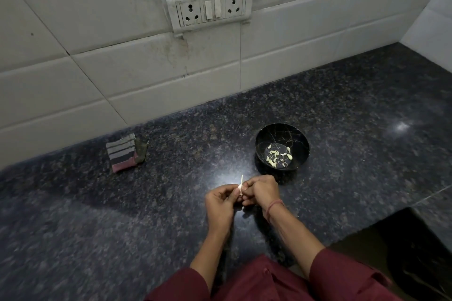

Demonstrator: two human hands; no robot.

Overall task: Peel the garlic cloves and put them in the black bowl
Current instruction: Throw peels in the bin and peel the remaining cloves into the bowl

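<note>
Two hands meet just in front of the black bowl [269, 134], a bit to its left, over the dark speckled surface [367, 117]. Left hand [220, 199] and right hand [263, 190] both have their fingers [250, 185] curled in tight, pinching one small garlic clove [241, 190] between them, with a thin pale strip of peel [242, 179] sticking straight up from it. Inside the bowl there's a little scatter of peeled cloves [276, 157] lying on the bottom. Way off to the bowl's left, by the tiled wall, sits a folded striped cloth [124, 154]. Up on the wall behind the bowl is a grubby socket panel [211, 8]. Red thread band [272, 207] on the right wrist.
</note>
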